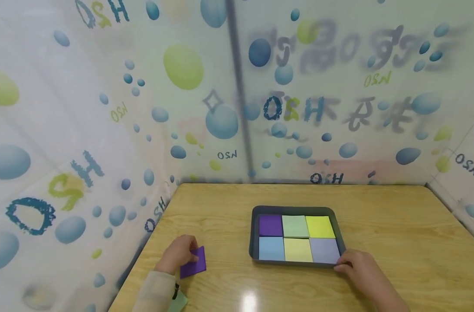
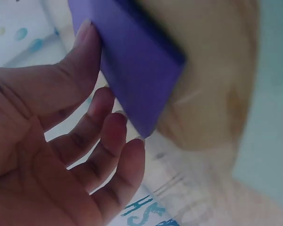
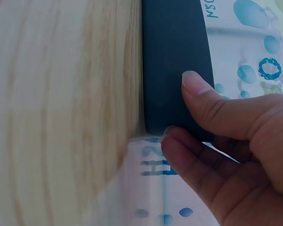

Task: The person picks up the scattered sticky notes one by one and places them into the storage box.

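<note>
My left hand (image 1: 179, 253) pinches a purple sticky note pad (image 1: 196, 265) at the left of the table, low over the wood. In the left wrist view the thumb lies against the face of the purple pad, with fingertips along its edge. A dark grey tray (image 1: 293, 210) stands right of centre. Inside it several square pads lie in two rows: purple, pale green and bright yellow behind; blue, pale yellow and lavender in front. My right hand (image 1: 359, 264) grips the tray's near right corner, with the thumb on its dark side wall (image 3: 177, 61) in the right wrist view.
A pale green pad (image 1: 178, 302) lies at the table's near left, partly hidden by the left sleeve. The wooden table (image 1: 221, 208) meets a patterned curtain (image 1: 205, 164) at the back and left. Light glares on the wood near the front.
</note>
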`<state>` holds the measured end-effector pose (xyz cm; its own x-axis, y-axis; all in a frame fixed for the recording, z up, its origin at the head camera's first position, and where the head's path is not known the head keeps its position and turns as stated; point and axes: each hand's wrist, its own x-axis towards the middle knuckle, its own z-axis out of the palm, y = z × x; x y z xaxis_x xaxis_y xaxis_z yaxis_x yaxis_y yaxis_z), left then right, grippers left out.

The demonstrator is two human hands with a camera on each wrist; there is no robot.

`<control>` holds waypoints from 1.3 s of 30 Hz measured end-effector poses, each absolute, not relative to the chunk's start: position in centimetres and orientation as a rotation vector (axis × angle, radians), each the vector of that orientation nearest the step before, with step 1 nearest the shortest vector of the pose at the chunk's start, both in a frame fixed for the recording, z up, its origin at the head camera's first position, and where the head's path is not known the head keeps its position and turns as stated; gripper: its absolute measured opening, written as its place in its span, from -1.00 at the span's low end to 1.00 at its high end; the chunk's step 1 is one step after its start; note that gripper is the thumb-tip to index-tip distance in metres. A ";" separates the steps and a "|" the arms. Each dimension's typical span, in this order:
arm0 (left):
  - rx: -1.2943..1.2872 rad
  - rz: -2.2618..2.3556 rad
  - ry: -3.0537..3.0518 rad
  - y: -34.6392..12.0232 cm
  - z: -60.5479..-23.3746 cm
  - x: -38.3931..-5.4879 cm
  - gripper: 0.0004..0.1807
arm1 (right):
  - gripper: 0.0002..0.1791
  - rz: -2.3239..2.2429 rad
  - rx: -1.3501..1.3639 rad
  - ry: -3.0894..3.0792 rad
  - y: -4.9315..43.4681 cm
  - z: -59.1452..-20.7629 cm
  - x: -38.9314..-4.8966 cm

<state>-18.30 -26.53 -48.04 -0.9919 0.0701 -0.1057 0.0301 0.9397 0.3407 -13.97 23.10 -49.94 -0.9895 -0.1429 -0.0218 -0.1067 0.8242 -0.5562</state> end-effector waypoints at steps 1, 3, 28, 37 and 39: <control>0.078 0.513 2.981 -26.5 -48.1 -18.2 -0.69 | -0.88 -0.893 -0.213 2.943 23.1 -50.0 -14.0; 0.069 0.502 2.978 -26.5 -48.3 -18.2 -0.67 | -0.87 -0.894 -0.219 2.942 23.1 -50.1 -14.0; 0.035 0.586 2.944 -26.9 -47.7 -18.1 -0.72 | -0.89 -0.908 -0.227 2.929 23.2 -49.9 -13.9; 0.071 0.564 3.067 -26.0 -46.7 -18.6 -0.88 | -0.90 -0.910 -0.218 2.930 23.3 -49.9 -14.0; 0.060 0.564 3.064 -25.7 -46.5 -18.8 -0.87 | -0.91 -0.907 -0.216 2.931 23.3 -49.9 -14.0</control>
<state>-18.85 -25.65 -46.53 -0.9989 0.0429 -0.0186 0.0334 0.9338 0.3563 -14.00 23.30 -49.92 -0.9880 -0.1529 -0.0216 -0.1140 0.8163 -0.5662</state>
